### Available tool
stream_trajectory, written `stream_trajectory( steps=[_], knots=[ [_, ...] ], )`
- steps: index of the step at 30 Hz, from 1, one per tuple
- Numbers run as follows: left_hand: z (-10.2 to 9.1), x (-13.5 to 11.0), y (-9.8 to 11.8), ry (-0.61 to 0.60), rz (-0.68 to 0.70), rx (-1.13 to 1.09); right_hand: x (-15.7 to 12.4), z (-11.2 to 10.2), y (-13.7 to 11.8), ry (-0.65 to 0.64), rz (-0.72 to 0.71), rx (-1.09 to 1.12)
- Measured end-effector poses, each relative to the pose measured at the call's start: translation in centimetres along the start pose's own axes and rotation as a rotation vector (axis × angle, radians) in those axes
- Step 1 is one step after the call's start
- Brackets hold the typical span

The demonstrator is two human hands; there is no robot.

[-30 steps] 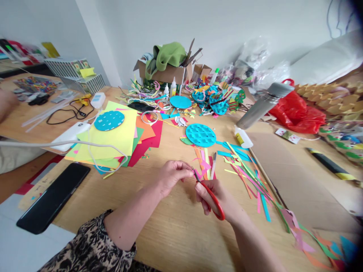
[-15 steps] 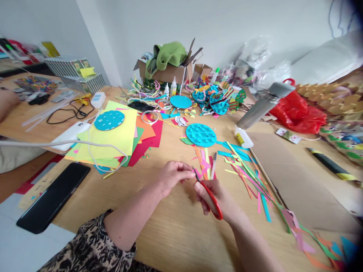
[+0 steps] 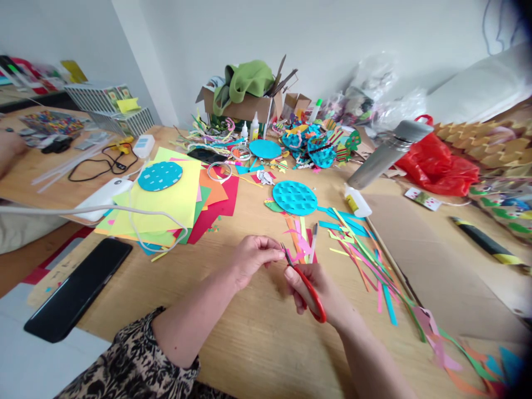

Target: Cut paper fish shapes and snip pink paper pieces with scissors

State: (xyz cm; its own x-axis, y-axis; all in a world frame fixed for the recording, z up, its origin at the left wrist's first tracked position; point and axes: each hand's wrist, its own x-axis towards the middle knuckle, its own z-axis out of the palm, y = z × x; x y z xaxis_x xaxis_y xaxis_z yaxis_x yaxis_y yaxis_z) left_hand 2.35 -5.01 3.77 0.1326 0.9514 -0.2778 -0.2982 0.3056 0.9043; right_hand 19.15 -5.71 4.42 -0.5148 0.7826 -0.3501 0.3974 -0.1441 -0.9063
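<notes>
My right hand [image 3: 307, 285] is closed round the red handles of a pair of scissors [image 3: 311, 293], whose dark blades point up and to the left. The blade tips are right at the fingertips of my left hand [image 3: 257, 257]. Its thumb and forefinger are pinched together; whatever they hold is too small to make out. Just beyond the blades lie pink paper scraps [image 3: 305, 246], paper strips and a pen [image 3: 313, 243]. Farther back is a blue paper oval [image 3: 294, 198] with a woven-looking raised pattern.
Coloured paper sheets [image 3: 178, 194] carry a spotted blue oval [image 3: 160, 176] on the left, near a black phone [image 3: 78, 288] and a white cable. Cut strips [image 3: 366, 249], a glue bottle [image 3: 357, 200], a metal flask [image 3: 386, 155] and cardboard [image 3: 436, 260] lie right. Another person's hand [image 3: 10, 147] shows far left.
Both hands and the scissors stay almost in place, with only a very slight shift at the fingertips. At the far left edge the other person's hand has moved slightly.
</notes>
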Motion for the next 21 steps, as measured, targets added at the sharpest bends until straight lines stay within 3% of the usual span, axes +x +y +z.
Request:
stream_trajectory(
  steps=[12, 21],
  knots=[
    [-0.05, -0.11, 0.11, -0.009, 0.001, 0.029, -0.01, -0.03, 0.00, -0.020, -0.083, -0.035],
    [-0.09, -0.04, 0.16, -0.004, -0.023, 0.050, -0.06, -0.06, -0.09, -0.025, -0.046, -0.014]
  ],
)
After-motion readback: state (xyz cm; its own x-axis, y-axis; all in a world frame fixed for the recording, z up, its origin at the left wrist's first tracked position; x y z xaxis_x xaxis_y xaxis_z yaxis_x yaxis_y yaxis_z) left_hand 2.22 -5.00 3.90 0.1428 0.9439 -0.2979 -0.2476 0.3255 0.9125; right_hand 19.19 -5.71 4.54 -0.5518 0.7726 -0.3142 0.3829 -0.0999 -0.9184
